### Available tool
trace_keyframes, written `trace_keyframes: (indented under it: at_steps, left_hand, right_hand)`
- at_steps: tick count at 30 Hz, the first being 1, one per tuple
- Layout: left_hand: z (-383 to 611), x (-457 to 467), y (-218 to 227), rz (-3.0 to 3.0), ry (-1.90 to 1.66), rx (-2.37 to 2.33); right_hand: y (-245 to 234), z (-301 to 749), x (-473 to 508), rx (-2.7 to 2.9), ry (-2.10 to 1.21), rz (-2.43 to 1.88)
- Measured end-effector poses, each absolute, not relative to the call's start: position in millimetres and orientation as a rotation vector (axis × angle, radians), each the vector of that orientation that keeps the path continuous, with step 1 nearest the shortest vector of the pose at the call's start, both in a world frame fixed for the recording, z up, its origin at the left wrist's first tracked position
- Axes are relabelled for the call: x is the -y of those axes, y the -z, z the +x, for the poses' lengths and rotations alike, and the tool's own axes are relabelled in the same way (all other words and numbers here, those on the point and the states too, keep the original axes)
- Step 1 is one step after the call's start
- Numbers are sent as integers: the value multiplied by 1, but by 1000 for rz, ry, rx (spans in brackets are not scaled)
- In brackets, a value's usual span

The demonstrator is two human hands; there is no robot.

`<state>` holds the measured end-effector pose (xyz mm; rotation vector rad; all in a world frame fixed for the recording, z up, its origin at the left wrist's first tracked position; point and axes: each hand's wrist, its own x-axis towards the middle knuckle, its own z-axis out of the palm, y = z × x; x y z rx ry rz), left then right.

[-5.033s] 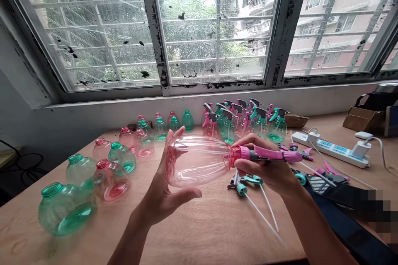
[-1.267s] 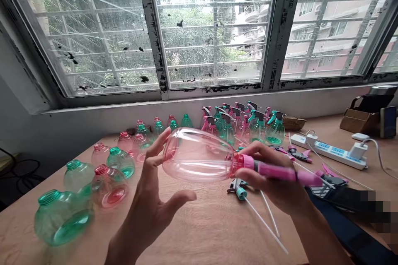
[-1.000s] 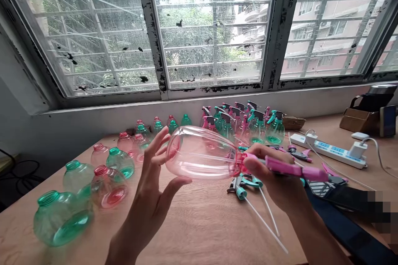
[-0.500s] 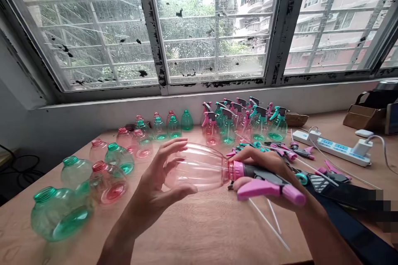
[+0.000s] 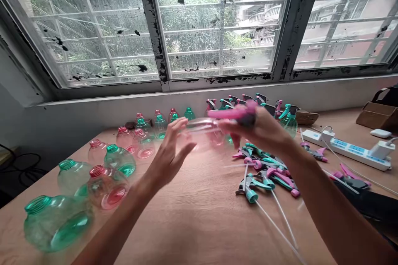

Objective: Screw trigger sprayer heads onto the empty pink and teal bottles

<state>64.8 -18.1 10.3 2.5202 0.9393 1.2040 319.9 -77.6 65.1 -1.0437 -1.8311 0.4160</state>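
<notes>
Right hand (image 5: 261,126) grips pink spray bottle (image 5: 205,130).

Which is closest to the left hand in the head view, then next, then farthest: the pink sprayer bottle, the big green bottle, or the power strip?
1. Pink sprayer bottle: right at the left hand, at its fingertips, held by the right hand.
2. Big green bottle: near left corner of the table.
3. Power strip: far right.

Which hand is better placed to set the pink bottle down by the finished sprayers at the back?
Right. The right hand has a grip on the pink spray bottle at its trigger head, just in front of the finished sprayers. The left hand is open beside the bottle body.
</notes>
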Motion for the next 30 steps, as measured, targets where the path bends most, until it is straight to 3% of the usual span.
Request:
trace_keyframes:
  at_steps: [2, 6, 12, 22, 30]
  left_hand:
    - [77, -23, -26, 2529, -1180, -1129]
    - [102, -107, -59, 2516, -1251, -1481]
    - [127, -198, -52, 2684, -700, -1787]
    - [150, -244, -14, 2808, -322, -1781]
    - [146, -209, -24, 2982, -195, -1531]
  right_hand:
    - [-92, 322, 35, 1887, -194, -1060]
    - [-135, 335, -50, 1989, -291, -1194]
    - [-169, 348, -136, 1890, -150, -1336]
    - [-145, 300, -226, 2004, 71, -1639]
    - [-125, 294, -268, 2088, -76, -1880]
